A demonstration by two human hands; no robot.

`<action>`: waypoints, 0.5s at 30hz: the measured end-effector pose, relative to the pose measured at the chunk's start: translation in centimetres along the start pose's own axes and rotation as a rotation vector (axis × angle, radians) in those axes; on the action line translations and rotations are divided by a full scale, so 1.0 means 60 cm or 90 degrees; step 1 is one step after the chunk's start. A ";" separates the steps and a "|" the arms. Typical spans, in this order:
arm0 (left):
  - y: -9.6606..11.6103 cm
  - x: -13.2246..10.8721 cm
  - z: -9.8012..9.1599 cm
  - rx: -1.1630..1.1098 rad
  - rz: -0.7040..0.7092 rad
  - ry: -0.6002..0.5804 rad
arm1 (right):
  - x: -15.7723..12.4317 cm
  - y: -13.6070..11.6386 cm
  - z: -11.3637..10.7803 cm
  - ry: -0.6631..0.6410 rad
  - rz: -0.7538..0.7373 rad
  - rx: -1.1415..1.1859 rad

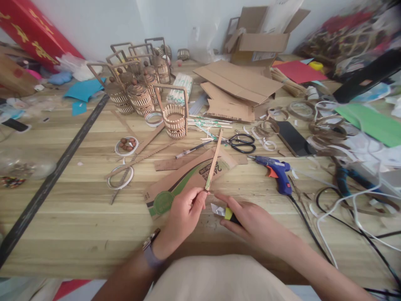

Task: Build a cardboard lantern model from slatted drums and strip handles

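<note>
Pinched between the thumb and fingers of my left hand is the near end of a narrow cardboard strip, which points away from me. My right hand grips a yellow and black utility knife, its blade out and aimed left toward my left hand. One finger of the right hand reaches close to the strip's held end; whether it touches I cannot tell. Under the strip lies a printed cardboard piece. Beyond it stands a small handled basket made of short sticks.
A blue glue gun, black scissors and a phone lie to the right, among cables and cardboard strips. Several similar lidded baskets stand at the back left. Tape rolls lie left; cardboard sheets are stacked behind.
</note>
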State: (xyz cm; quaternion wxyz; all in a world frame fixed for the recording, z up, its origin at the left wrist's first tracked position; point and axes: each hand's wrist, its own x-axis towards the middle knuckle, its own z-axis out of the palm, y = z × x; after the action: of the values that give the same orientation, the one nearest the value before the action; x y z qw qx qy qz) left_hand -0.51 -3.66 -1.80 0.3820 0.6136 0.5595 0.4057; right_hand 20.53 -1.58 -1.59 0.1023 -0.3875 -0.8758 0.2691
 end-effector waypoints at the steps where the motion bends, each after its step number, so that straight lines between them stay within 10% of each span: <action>1: 0.000 0.001 0.001 0.004 -0.013 -0.006 | 0.000 0.002 0.007 0.005 -0.013 -0.044; 9: -0.002 0.002 0.001 0.015 -0.068 -0.050 | 0.039 -0.022 0.007 0.294 -0.062 -0.054; 15: -0.003 -0.001 0.002 -0.002 -0.045 -0.059 | 0.064 -0.031 0.021 0.365 -0.111 -0.023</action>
State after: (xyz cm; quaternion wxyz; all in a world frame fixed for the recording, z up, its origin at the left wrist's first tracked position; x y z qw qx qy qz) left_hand -0.48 -3.67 -1.99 0.4222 0.6109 0.5622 0.3640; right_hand 16.32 -0.29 -1.75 0.3609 -0.3730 -0.8458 0.1232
